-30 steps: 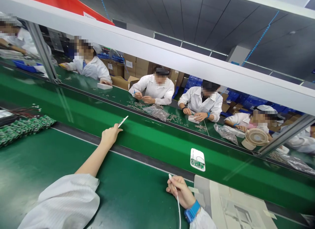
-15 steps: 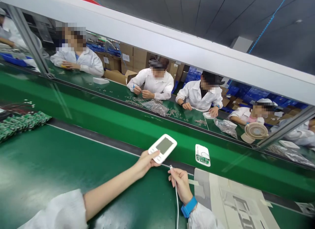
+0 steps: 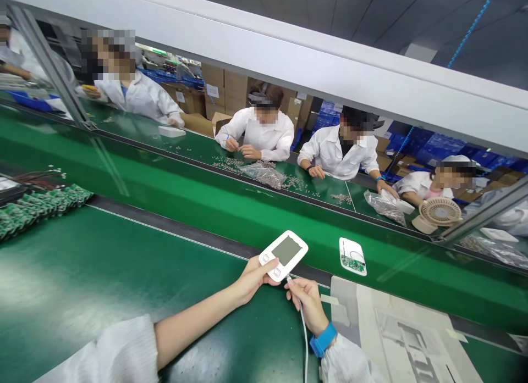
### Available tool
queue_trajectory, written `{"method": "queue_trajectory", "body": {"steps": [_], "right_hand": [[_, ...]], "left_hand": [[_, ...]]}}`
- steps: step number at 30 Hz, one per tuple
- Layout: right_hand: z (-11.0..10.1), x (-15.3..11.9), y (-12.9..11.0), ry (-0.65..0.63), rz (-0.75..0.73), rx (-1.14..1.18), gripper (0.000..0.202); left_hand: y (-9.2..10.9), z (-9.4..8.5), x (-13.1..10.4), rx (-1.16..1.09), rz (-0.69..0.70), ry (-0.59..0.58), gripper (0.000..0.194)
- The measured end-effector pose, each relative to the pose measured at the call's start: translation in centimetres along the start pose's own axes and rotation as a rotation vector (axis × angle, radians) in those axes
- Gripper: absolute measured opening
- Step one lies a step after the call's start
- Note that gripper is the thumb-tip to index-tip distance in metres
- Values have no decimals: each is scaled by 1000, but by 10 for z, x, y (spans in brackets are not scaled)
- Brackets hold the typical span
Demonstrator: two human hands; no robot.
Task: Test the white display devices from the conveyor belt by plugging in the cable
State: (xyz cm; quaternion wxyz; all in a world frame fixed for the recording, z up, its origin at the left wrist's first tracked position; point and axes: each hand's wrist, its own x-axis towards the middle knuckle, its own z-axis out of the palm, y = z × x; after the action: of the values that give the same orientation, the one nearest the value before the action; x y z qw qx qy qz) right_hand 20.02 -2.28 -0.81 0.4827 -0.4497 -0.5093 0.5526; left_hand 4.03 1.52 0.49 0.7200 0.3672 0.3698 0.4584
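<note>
A loose, crinkled white sleeve (image 3: 119,350) covers the near part of the left arm, and a second, gathered white sleeve (image 3: 348,364) ends by a smooth blue wristband (image 3: 324,340) on the right wrist. Beneath lies a glossy green worktop (image 3: 136,273) with soft patches of reflected light. A thin, round white cable (image 3: 305,331) rises from the bottom edge in a slight curve.

The right hand (image 3: 307,300) pinches the small plug (image 3: 289,279) at the cable's end between thumb and forefinger, the other fingers curled in. The left forearm is bare and stretches diagonally up to the right; the left hand (image 3: 249,281) grips a white device (image 3: 285,255) by its lower left corner, thumb laid across the front, fingers tucked under. The device is a flat, round-cornered slab of smooth plastic-looking material with a grey rectangular screen and outlined buttons, held tilted above the worktop's far edge. The plug meets its lower edge; whether it is seated, I cannot tell.

Right of the hands lies a pale, flat sheet (image 3: 371,317) with strips of tape. Beyond, a smooth green belt (image 3: 214,207) carries an open white housing (image 3: 347,248) with a green circuit board (image 3: 353,263) inside. At far left, jagged circuit boards (image 3: 41,207) are packed in rows.

Across the belt, co-workers in white sit at another green bench; there a crinkled clear bag (image 3: 268,177) lies among scattered small parts (image 3: 295,182), and a round, ribbed beige fan (image 3: 439,211) stands farther right. Cardboard boxes (image 3: 214,92) are stacked behind.
</note>
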Motion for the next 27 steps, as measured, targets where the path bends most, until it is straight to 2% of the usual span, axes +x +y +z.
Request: {"method": "queue_trajectory", "body": {"steps": [13,27], "right_hand": [[-1,-1,-2,-19,31,-5,30],[-3,1,1,-54,57,-22,32]], "left_hand": [[-2,-2,2,-11,-1,-3,39],[-2,-1,2,80,72,19,42]]}}
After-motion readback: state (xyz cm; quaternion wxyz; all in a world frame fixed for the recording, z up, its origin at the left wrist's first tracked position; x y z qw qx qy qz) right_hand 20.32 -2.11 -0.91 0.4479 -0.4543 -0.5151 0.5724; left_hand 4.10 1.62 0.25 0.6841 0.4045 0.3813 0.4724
